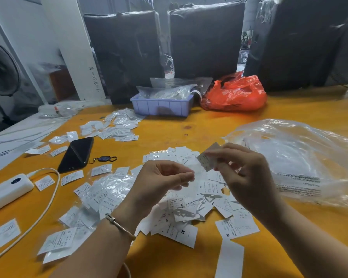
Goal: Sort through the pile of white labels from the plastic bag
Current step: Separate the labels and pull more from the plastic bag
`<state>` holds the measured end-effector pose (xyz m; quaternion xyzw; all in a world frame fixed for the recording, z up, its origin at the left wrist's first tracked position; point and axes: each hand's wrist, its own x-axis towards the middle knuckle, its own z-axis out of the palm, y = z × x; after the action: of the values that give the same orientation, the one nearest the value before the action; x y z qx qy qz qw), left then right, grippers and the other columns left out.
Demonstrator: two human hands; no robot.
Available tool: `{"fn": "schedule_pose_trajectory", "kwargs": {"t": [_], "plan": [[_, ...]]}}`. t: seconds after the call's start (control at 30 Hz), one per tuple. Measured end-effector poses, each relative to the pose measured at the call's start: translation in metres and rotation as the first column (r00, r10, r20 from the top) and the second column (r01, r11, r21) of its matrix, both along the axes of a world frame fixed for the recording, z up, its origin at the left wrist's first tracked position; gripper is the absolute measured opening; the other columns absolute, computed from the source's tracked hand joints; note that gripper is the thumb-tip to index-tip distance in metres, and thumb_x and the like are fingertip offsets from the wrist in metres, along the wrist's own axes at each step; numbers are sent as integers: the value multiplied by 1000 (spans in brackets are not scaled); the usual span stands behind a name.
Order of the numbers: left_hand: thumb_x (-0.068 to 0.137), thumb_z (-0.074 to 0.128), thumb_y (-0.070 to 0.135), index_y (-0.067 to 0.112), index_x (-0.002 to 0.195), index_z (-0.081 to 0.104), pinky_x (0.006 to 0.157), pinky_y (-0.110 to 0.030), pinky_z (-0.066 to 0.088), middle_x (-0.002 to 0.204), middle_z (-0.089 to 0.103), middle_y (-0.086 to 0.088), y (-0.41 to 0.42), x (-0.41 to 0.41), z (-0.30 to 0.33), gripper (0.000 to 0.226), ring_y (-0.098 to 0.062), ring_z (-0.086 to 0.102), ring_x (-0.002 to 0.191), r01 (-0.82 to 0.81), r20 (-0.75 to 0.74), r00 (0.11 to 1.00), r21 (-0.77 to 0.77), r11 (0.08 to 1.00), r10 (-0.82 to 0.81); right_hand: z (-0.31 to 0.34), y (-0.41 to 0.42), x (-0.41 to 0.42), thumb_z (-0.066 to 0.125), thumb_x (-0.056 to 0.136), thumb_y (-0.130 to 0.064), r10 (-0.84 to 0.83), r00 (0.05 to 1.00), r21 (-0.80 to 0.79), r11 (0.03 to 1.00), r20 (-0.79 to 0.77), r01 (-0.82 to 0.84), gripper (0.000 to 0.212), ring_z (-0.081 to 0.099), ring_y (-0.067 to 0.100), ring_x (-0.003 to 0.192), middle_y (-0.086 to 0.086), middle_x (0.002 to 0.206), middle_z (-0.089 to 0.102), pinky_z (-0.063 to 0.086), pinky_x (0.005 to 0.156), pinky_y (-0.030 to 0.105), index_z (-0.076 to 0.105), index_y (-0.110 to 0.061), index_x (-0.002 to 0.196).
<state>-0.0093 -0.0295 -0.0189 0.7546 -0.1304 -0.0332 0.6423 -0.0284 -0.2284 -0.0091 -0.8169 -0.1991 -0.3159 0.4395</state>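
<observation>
Nearest: loose white strip (230,259) on the orange table (169,261). Pile of white labels (191,207) lies under both hands, sizes S, M, XL readable. Left hand (161,177) raised above the pile, fingers curled, grasping nothing, bracelet (120,225) on the wrist. Right hand (243,169) pinches a single label (208,157) at its fingertips, held tilted over the pile. Clear plastic bag (301,157) lies crumpled right of the pile. Left: power bank (6,191) with cable, phone (76,154), more bagged labels scattered. Far: blue tray (162,107), orange bag (235,95) beside it.
</observation>
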Motion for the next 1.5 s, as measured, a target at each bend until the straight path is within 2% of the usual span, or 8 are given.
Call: {"fn": "schedule_pose_trajectory", "kwargs": {"t": [0.13,0.4,0.53,0.67,0.77,1.03,1.23,1.5], "plan": [[71,80,23,8,87,79,65,-17,49,87,76,-11,1,0,1,22,-12,66,80,42,16,999,-71,997,-41,-1,5,1,70,80,-36,236,917,65,972,-322,-227,25,65,8,73,-6,79,72,52,60,28,76,-14,89],[79,73,32,12,90,79,62,-19,53,81,76,-8,1,-5,5,23,-16,70,70,107,63,992,24,994,-109,-5,4,3,73,82,-14,276,912,104,961,-303,-256,10,60,15,60,-2,64,67,46,55,29,75,-12,73],[83,73,18,3,87,77,56,-24,54,77,76,-11,-1,-6,5,17,-25,73,67,83,114,990,48,995,-88,-3,1,4,66,82,-1,230,938,174,966,-259,-188,18,63,22,64,-1,70,71,50,57,39,76,-15,80],[80,75,17,2,86,77,56,-25,56,75,76,-11,-1,-6,5,16,-27,74,66,61,155,985,61,996,-70,7,-3,-2,66,82,6,113,994,303,947,5,-109,38,67,19,78,-4,88,73,55,69,28,71,-22,107],[77,76,20,4,87,78,56,-25,57,75,76,-9,-1,-7,5,19,-26,74,66,69,166,983,62,996,-78,12,-3,-8,72,81,2,86,983,227,966,161,-122,50,65,14,76,-1,88,70,55,68,23,59,-17,125],[77,76,20,5,89,78,56,-23,55,76,77,-8,-1,-7,3,19,-23,74,67,68,188,979,82,994,-82,9,2,-12,71,77,-7,44,976,70,996,212,-60,41,62,9,70,-14,83,65,51,59,16,61,-21,114],[76,76,22,7,87,78,55,-23,56,75,77,-8,-1,-8,5,19,-24,74,66,72,190,979,57,996,-81,6,2,-9,71,77,-7,42,982,35,998,184,-50,38,63,15,66,-2,82,72,51,57,20,65,-18,113],[76,77,22,5,86,78,55,-24,56,75,76,-9,-1,-7,5,19,-25,74,66,75,173,981,50,996,-82,11,1,-11,73,78,-5,127,978,207,965,163,-159,37,67,15,70,-5,81,71,52,60,26,65,-18,111]]}}
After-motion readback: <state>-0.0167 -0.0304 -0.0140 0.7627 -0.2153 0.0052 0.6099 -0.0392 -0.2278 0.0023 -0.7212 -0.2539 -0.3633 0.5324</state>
